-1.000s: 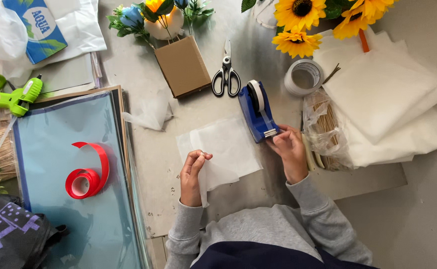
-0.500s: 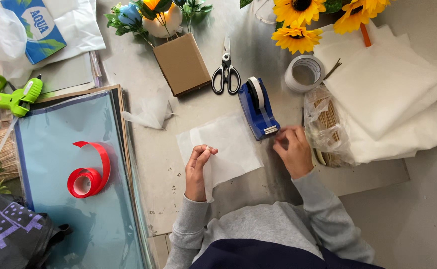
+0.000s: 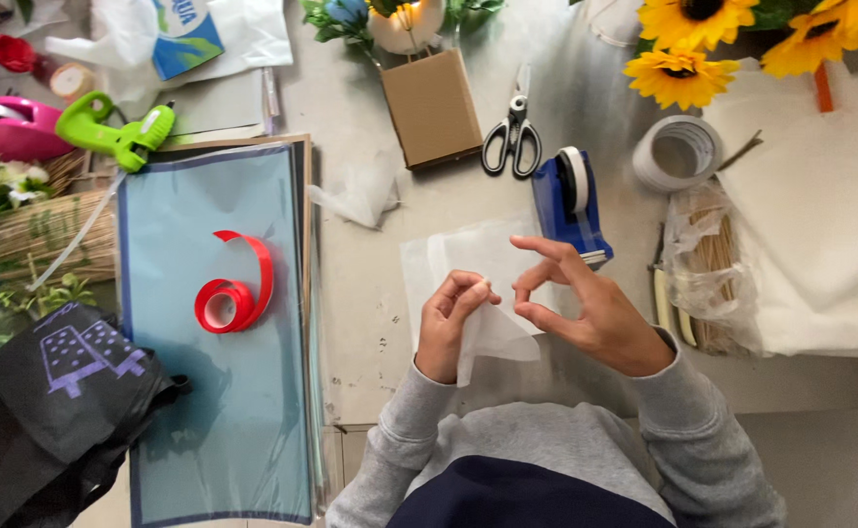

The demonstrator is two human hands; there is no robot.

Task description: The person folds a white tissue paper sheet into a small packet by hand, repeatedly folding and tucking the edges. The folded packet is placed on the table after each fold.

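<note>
A thin white tissue sheet lies on the grey table in front of me. My left hand pinches a folded corner of it and lifts that part off the table. My right hand hovers just right of it, thumb and forefinger pinched together on what looks like a short strip of clear tape, other fingers spread. The blue tape dispenser stands just beyond my right hand, apart from it.
Black scissors, a brown cardboard box and a white tape roll lie further back. Sunflowers and stacked white paper are at the right. At the left are a blue sheet with red ribbon and a green glue gun.
My right hand has left the tape dispenser and come back toward my left hand. The left hand has lifted a fold of the tissue off the table.
</note>
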